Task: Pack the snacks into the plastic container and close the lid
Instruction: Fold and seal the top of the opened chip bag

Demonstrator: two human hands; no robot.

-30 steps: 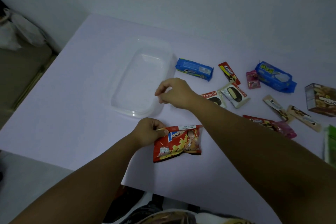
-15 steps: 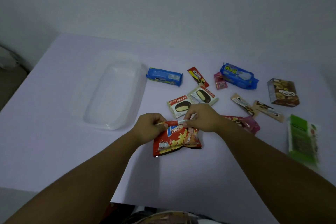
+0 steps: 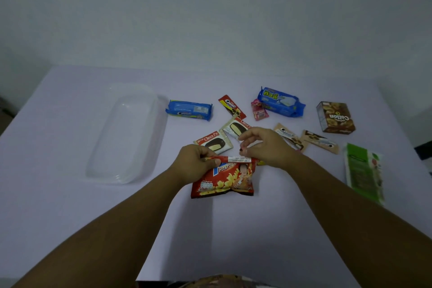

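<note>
While the red potato snack bag [image 3: 224, 177] lies flat on the table [image 3: 70, 206], its top left corner is pinched by the left hand [image 3: 194, 162]. The right hand [image 3: 263, 146], fingers curled together, is held just above its top edge. The clear plastic container [image 3: 126, 133] sits open, well to the left.

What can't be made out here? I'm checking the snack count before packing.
- Head view: the right hand covers snacks beneath it; count uncertain.
- The flat green packet is blurred near the right edge.
- The clear plastic container's lid cannot be told apart.
</note>
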